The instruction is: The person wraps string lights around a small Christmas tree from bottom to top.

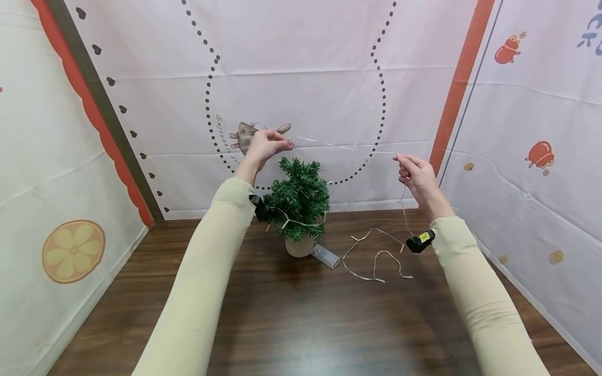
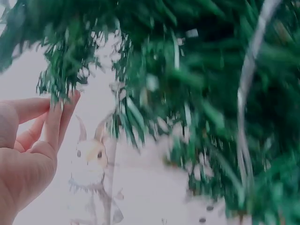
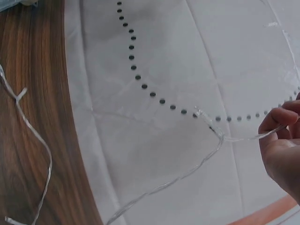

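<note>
- Bkgd: white printed cloth is hanging at far, left & right sides; brown wood-grain table is sitting below.
- Mini green tree is standing upright at far part of table, approx center, in a pale pot.
- L hand is pinching light string btwn thumb & fingertips, up by left side of treetop. L wrist cam is showing fingertips partly behind branches, wire at the tips not visible there.
- R hand is pinching same string w/ thumb & forefinger, other fingers curling in, well right of tree.
- String is running thin & nearly straight btwn hands, above table; another length is dangling below R hand, w/ loops lying on table right of tree.
- Wire is also crossing the tree's lower near-side branches; can't tell if it's all one pc.
- Clear battery box is lying on table just right of pot, btwn pot & loops.
- Both arms are reaching in from near side, pale yellow sleeves, blk cam sitting at each wrist.
</note>
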`<state>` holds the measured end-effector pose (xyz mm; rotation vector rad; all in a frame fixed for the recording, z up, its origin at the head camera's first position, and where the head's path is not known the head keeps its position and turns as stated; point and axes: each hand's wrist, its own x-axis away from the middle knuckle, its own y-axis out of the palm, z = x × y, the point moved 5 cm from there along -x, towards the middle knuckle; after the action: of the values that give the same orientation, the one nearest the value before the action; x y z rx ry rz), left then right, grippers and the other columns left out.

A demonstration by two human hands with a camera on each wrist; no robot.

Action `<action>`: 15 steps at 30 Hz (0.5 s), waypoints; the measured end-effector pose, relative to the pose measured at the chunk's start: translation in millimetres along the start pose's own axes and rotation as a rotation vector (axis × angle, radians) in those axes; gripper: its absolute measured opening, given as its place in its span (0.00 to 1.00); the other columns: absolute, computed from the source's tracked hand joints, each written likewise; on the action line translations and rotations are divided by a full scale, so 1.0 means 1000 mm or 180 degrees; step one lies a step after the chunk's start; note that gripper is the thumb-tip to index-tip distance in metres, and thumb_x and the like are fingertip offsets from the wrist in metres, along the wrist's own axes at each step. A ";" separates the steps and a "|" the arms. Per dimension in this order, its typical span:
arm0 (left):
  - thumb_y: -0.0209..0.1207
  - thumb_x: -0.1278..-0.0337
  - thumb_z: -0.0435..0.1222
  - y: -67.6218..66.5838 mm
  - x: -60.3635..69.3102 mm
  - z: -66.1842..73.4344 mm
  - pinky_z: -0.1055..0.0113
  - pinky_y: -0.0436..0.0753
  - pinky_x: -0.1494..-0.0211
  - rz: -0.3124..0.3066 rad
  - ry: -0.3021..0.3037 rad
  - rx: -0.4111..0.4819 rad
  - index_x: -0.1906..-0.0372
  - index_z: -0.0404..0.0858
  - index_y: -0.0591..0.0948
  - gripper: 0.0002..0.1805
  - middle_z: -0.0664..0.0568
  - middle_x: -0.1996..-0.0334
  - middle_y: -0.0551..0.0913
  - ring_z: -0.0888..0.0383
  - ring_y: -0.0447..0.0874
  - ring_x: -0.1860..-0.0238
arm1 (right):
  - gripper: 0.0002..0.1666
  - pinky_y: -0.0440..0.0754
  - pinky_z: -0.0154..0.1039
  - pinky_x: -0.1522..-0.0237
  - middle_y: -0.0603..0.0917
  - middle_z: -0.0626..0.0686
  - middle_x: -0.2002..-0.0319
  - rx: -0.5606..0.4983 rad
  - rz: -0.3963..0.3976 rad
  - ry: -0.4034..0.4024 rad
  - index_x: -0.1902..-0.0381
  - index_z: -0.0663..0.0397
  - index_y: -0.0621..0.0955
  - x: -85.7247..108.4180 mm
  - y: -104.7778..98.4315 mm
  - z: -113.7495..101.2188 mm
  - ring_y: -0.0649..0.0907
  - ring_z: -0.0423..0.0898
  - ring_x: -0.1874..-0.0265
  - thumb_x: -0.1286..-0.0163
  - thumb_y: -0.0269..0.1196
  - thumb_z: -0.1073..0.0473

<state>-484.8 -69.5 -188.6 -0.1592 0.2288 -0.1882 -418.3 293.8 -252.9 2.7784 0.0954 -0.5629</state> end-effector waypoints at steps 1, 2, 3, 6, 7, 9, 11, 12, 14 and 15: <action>0.60 0.42 0.28 -0.005 -0.001 -0.003 0.61 0.75 0.37 0.0036 0.0012 -0.0004 0.57 0.28 0.78 0.09 0.46 0.55 0.81 0.49 0.82 0.49 | 0.08 0.56 0.31 0.79 0.68 0.45 0.80 0.0057 0.0018 0.0017 0.66 0.55 0.83 -0.001 0.003 0.001 0.62 0.38 0.81 0.30 0.58 0.61; 0.61 0.43 0.28 -0.009 -0.001 -0.007 0.60 0.75 0.38 0.0084 0.0033 -0.0029 0.59 0.30 0.79 0.08 0.48 0.57 0.81 0.51 0.82 0.51 | 0.07 0.58 0.30 0.79 0.68 0.45 0.80 0.0118 0.0039 0.0030 0.65 0.54 0.83 -0.001 0.007 0.001 0.62 0.38 0.81 0.30 0.58 0.60; 0.63 0.44 0.29 -0.014 -0.002 -0.010 0.61 0.76 0.39 0.0136 0.0055 -0.0085 0.62 0.32 0.80 0.07 0.51 0.59 0.80 0.53 0.82 0.52 | 0.07 0.59 0.30 0.79 0.68 0.44 0.80 0.0184 0.0055 0.0036 0.65 0.53 0.83 -0.002 0.010 0.001 0.63 0.38 0.81 0.31 0.59 0.59; 0.66 0.47 0.31 -0.025 -0.003 -0.017 0.62 0.77 0.41 0.0255 0.0137 -0.0166 0.65 0.35 0.80 0.06 0.55 0.63 0.80 0.58 0.82 0.56 | 0.06 0.60 0.30 0.78 0.69 0.44 0.80 0.0236 0.0034 0.0049 0.64 0.53 0.83 -0.004 0.021 0.000 0.63 0.38 0.80 0.31 0.60 0.58; 0.66 0.47 0.32 -0.028 -0.002 -0.019 0.62 0.78 0.42 0.0291 0.0155 -0.0205 0.65 0.35 0.79 0.07 0.55 0.64 0.81 0.58 0.82 0.57 | 0.06 0.61 0.29 0.78 0.69 0.44 0.80 0.0227 0.0014 0.0052 0.64 0.53 0.83 -0.005 0.024 0.000 0.63 0.38 0.80 0.31 0.60 0.58; 0.65 0.46 0.31 -0.032 0.000 -0.021 0.61 0.78 0.41 0.0313 0.0208 -0.0187 0.63 0.33 0.79 0.08 0.53 0.65 0.82 0.56 0.84 0.58 | 0.06 0.61 0.29 0.78 0.69 0.44 0.79 0.0224 -0.0031 0.0057 0.65 0.53 0.83 -0.005 0.031 -0.001 0.64 0.38 0.80 0.31 0.60 0.59; 0.63 0.44 0.30 -0.035 0.003 -0.023 0.61 0.78 0.41 0.0320 0.0231 -0.0123 0.61 0.30 0.79 0.08 0.50 0.64 0.83 0.53 0.86 0.59 | 0.06 0.62 0.29 0.78 0.69 0.44 0.78 0.0253 -0.0064 0.0058 0.65 0.53 0.83 -0.006 0.038 -0.001 0.64 0.38 0.80 0.31 0.60 0.59; 0.62 0.43 0.30 -0.037 0.005 -0.024 0.61 0.78 0.41 0.0316 0.0246 -0.0100 0.59 0.29 0.79 0.09 0.48 0.64 0.84 0.52 0.87 0.59 | 0.06 0.62 0.29 0.78 0.69 0.44 0.78 0.0263 -0.0067 0.0051 0.65 0.53 0.83 -0.006 0.041 -0.002 0.64 0.38 0.79 0.31 0.60 0.59; 0.61 0.42 0.29 -0.040 0.010 -0.024 0.61 0.78 0.41 0.0305 0.0256 -0.0048 0.58 0.28 0.78 0.10 0.46 0.63 0.84 0.51 0.87 0.58 | 0.06 0.62 0.30 0.78 0.69 0.45 0.78 0.0282 -0.0066 0.0028 0.64 0.53 0.83 -0.007 0.048 -0.003 0.64 0.38 0.80 0.31 0.60 0.58; 0.60 0.41 0.29 -0.041 0.012 -0.023 0.62 0.78 0.41 0.0299 0.0258 -0.0029 0.57 0.27 0.78 0.10 0.45 0.63 0.84 0.50 0.87 0.57 | 0.07 0.62 0.30 0.78 0.69 0.45 0.78 0.0281 -0.0072 0.0013 0.64 0.54 0.83 -0.007 0.052 -0.004 0.64 0.38 0.80 0.31 0.60 0.58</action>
<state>-485.4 -114.9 -206.4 -0.1497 0.3173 -0.1002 -416.4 245.9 -231.8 2.8676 0.1055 -0.5806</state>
